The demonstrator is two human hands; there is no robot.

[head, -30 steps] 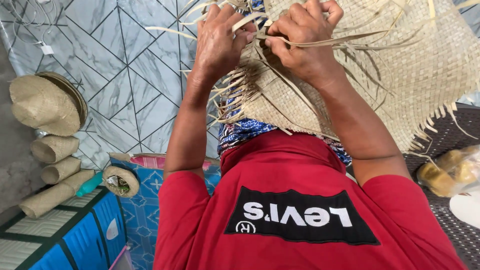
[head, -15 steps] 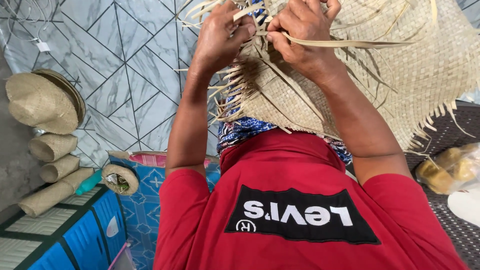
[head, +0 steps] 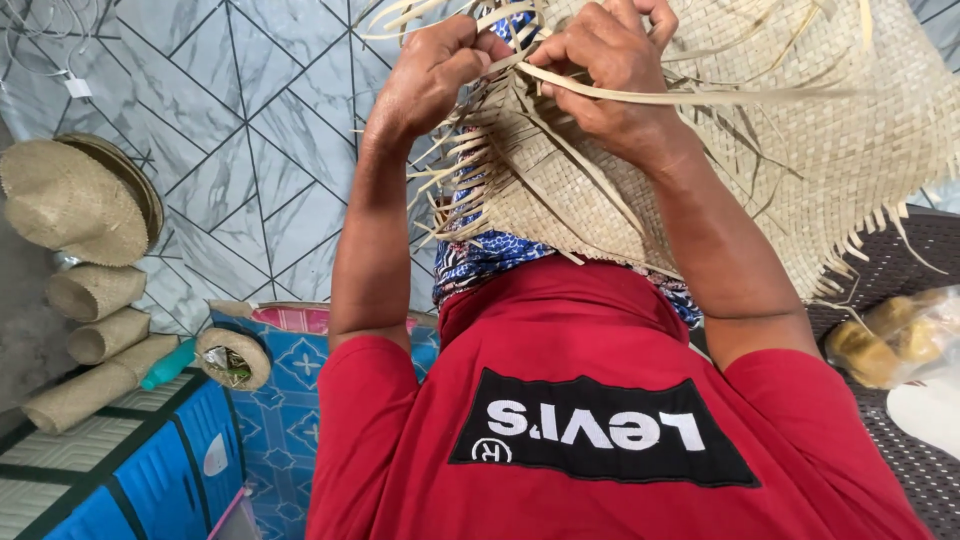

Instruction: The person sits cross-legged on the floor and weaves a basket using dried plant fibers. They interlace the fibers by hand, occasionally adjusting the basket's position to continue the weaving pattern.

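Left hand (head: 440, 75): was clenched on strands at the frayed edge of the woven mat (head: 760, 150).
Right hand (head: 610, 70): pinched one long strip (head: 700, 97), drawn taut rightward.
Mat position: lay over the lap, above the red shirt (head: 560, 400).
Technique: keep the strip flat and tensioned.
Surroundings: straw hat (head: 70, 200), rolled weaves (head: 95, 330), well apart to the left.
Obstruction: loose strands crowded the fingers.

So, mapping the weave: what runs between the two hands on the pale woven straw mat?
In the head view, loose pale straw strips bridge the left hand and right hand over the woven straw mat.
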